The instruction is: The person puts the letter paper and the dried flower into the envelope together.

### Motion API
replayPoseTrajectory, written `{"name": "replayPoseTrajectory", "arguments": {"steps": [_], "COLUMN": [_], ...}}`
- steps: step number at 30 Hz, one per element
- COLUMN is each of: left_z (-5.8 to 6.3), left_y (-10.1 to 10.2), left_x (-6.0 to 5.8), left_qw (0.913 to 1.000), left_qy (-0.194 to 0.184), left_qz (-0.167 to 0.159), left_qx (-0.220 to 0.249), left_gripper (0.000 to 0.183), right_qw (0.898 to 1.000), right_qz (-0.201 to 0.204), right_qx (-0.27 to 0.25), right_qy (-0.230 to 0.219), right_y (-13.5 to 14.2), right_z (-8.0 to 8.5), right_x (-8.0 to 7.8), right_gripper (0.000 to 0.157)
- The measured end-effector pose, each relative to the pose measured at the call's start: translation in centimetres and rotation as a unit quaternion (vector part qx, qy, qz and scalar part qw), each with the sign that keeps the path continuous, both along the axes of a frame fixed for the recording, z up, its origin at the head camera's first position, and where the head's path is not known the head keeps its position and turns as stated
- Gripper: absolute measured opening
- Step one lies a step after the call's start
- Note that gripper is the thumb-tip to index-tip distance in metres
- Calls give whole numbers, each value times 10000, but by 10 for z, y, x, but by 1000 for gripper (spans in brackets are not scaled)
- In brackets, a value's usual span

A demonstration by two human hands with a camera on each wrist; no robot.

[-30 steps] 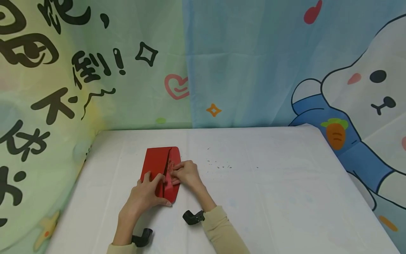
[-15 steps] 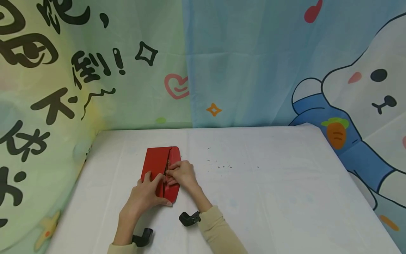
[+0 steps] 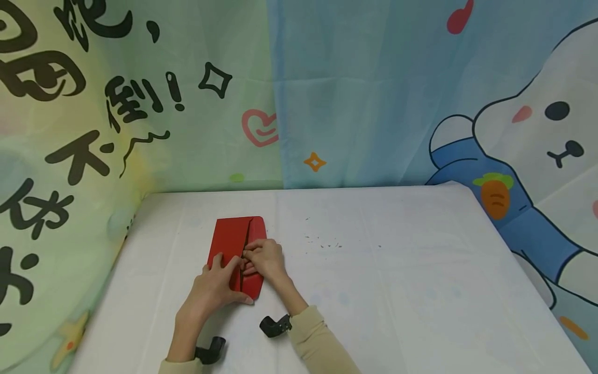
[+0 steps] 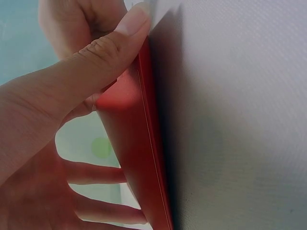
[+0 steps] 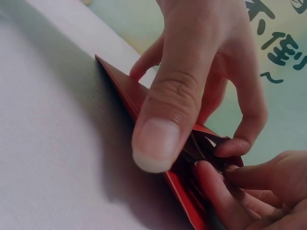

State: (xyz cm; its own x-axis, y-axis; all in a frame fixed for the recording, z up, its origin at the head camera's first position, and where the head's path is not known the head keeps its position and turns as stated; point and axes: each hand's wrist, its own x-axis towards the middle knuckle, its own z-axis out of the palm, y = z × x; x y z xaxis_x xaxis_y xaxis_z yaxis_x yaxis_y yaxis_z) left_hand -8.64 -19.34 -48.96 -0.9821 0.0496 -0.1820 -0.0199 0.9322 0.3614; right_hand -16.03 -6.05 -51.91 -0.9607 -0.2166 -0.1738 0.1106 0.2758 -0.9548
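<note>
A red envelope [image 3: 229,236] lies tilted on the white table, its flap folded out to the right and its mouth parted. My left hand [image 3: 215,284] grips the envelope's near end; the left wrist view shows the thumb [image 4: 103,50] on one edge and the other fingers across its far side. With bent fingers at the mouth, my right hand [image 3: 266,259] reaches in over the flap. In the right wrist view its fingertips [image 5: 208,175] dip into the dark opening [image 5: 187,167]. Whatever they may pinch there is hidden.
Small dark specks [image 3: 331,245] lie scattered on the white tabletop [image 3: 397,291] right of the envelope. Black wrist cameras [image 3: 275,326] stick out from both wrists. A printed cloth backdrop [image 3: 350,104] hangs behind the table and along its left side.
My right hand has shifted left from over the flap into the mouth. A pinkish patterned piece seen by its fingers earlier is no longer visible. My left hand and the envelope stay put.
</note>
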Motion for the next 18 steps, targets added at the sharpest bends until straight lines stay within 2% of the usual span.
{"name": "replayPoseTrajectory", "arguments": {"steps": [5,13,18], "left_z": [0,0,-1], "left_y": [0,0,0], "left_x": [-1,-1,-1], "left_qw": [10000,10000,10000], "left_qy": [9,38,38], "left_qz": [-4,-38,-29], "left_qx": [12,-10,0], "left_gripper": [89,89,87], "right_qw": [9999,9998,9995], "right_qz": [-60,-87,-125], "right_qx": [114,87,283], "right_qy": [44,-186,-38], "right_y": [-2,-6,-7], "right_z": [0,-2,-2], "right_x": [0,-1,-1], "right_gripper": [12,12,11]}}
